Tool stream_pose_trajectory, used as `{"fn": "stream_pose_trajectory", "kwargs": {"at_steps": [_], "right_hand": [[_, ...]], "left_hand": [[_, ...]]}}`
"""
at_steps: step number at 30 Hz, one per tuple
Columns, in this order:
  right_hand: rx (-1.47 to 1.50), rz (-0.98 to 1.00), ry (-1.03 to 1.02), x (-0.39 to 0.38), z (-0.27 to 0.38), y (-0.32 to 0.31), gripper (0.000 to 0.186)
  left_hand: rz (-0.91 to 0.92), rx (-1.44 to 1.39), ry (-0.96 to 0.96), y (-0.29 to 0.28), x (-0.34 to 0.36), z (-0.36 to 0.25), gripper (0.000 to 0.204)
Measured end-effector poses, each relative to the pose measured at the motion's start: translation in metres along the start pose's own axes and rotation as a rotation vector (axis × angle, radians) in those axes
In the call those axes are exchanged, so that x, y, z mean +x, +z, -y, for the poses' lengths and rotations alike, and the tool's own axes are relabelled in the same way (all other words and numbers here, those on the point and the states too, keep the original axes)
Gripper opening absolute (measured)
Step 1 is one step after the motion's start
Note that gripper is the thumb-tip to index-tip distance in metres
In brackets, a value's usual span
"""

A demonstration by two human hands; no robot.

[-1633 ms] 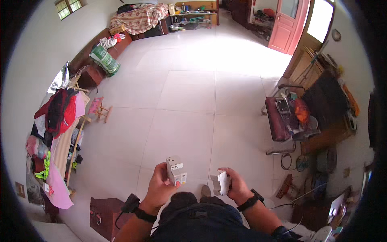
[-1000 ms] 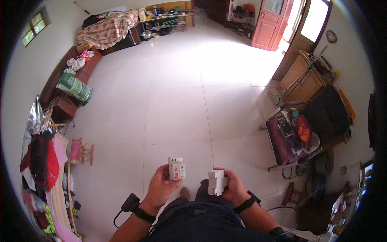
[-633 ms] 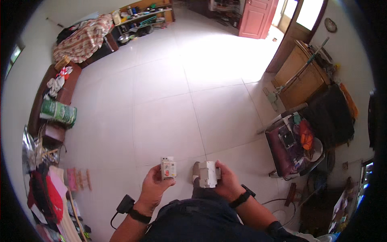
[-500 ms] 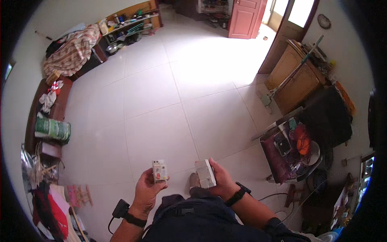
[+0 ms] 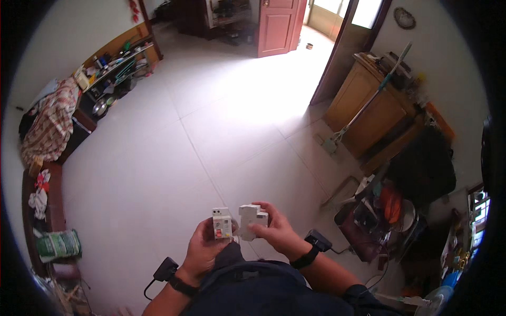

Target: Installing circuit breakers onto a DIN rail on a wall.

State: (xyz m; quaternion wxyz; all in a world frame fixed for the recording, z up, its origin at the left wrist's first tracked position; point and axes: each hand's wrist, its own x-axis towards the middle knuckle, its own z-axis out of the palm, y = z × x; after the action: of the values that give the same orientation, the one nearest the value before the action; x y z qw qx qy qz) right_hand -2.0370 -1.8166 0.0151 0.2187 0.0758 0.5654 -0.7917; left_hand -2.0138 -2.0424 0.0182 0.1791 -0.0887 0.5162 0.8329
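Holding the red-switched module (image 5: 222, 225) just left of the plain-sided module (image 5: 252, 217), near us.
Our left hand (image 5: 203, 248) grips the first, our right hand (image 5: 281, 233) the second; firm pinches should steady both.

Floor (image 5: 132, 174): pale glossy tile, thin dark joints. Mop head (image 5: 330, 145) down on it, wooden cabinet (image 5: 379, 121) standing just beside. Chair (image 5: 358, 237), right: orange bundle (image 5: 391, 204) amid clutter on seat. Shelf (image 5: 121, 64), upper left: bottles (image 5: 97, 62), small mixed stuff, too small to sort.
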Motion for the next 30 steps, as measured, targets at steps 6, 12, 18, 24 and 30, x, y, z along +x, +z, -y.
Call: {"fn": "stream_pose_trajectory", "kwargs": {"at_steps": [6, 12, 18, 24, 30], "right_hand": [[-0.219, 0.036, -0.132, 0.106, 0.061, -0.025, 0.098], [-0.114, -0.03, -0.129, 0.214, 0.122, -0.079, 0.095], [-0.206, -0.086, -0.189, 0.34, 0.182, -0.157, 0.093], [-0.405, -0.1, -0.297, 0.446, 0.263, -0.224, 0.09], [-0.553, -0.235, -0.34, 0.548, 0.326, -0.276, 0.09]], "left_hand": [[0.113, -0.043, -0.18, 0.012, 0.151, -0.063, 0.055], [0.195, -0.073, -0.231, 0.04, 0.303, -0.099, 0.052], [0.187, -0.02, -0.273, 0.081, 0.444, -0.118, 0.055], [0.17, -0.001, -0.282, 0.136, 0.58, -0.16, 0.058], [0.287, 0.032, -0.281, 0.156, 0.732, -0.17, 0.061]]}}
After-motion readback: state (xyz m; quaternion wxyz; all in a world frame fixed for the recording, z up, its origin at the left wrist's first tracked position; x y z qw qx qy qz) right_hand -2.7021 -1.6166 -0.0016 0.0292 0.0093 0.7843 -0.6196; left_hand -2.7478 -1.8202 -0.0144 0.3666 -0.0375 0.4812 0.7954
